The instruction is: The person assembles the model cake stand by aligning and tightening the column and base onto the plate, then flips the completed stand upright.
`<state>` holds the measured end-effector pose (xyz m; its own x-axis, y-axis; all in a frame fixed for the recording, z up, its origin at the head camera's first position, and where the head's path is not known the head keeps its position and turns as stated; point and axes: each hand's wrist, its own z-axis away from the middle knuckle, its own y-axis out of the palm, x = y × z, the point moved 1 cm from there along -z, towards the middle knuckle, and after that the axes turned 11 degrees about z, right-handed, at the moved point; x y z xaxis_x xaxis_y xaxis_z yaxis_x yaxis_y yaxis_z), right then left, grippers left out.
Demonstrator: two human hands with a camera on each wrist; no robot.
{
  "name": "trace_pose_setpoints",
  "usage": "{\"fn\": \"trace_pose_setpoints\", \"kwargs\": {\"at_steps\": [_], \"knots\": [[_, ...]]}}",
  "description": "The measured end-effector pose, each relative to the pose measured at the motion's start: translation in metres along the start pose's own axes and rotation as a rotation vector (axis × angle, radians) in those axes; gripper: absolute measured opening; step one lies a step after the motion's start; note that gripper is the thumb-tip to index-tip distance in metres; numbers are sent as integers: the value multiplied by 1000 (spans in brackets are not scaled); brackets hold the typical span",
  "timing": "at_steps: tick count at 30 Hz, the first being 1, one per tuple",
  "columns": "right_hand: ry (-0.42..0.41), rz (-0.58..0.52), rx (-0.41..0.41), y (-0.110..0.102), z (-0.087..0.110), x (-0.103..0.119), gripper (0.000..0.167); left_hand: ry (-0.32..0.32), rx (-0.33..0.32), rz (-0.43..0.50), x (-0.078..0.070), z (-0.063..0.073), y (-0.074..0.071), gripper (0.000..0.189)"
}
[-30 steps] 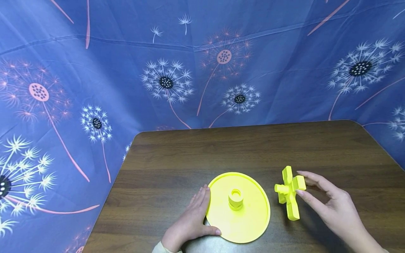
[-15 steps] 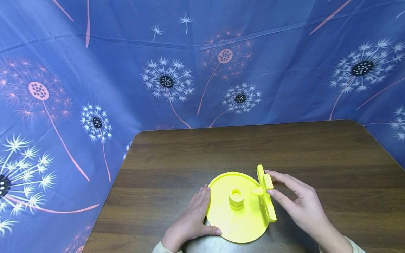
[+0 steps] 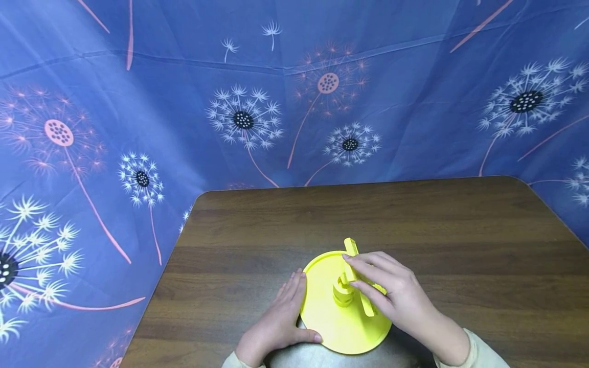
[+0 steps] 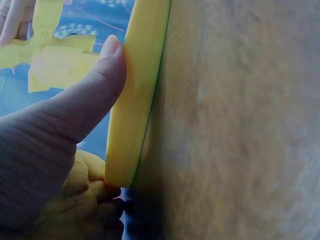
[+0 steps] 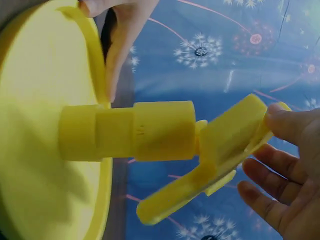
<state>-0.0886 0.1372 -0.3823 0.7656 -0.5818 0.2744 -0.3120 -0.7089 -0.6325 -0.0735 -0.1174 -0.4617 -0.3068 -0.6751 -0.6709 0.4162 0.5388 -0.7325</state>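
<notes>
So your left hand [image 3: 278,322] has the yellow plate [image 3: 322,322] by its rim, thumb and fingers spread. Your right hand [image 3: 395,286] is pinching the cross [image 5: 232,132], tilted atop the plate's post [image 5: 165,131] between them.

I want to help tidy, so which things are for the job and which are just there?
For the job:
Round yellow tray, steadied by the left grip
Its upright post
Yellow cross piece, tilted at the post's top in the right grip

Just there:
Blue flowered cloth
Brown table, only a support
</notes>
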Motion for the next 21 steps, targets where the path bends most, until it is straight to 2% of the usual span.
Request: {"fn": "trace_pose_setpoints", "kwargs": {"at_steps": [5, 9, 16, 21], "knots": [[-93, 80, 91, 6, -8, 8, 39, 7, 1, 26, 1, 0, 0, 125], [-165, 120, 104, 12, -11, 13, 39, 13, 0, 26, 2, 0, 0, 124], [-213, 175, 97, 22, -10, 18, 36, 10, -2, 32, 2, 0, -1, 123], [-238, 245, 158, 30, -7, 23, 24, 15, -2, 22, 2, 0, -1, 123]]}}
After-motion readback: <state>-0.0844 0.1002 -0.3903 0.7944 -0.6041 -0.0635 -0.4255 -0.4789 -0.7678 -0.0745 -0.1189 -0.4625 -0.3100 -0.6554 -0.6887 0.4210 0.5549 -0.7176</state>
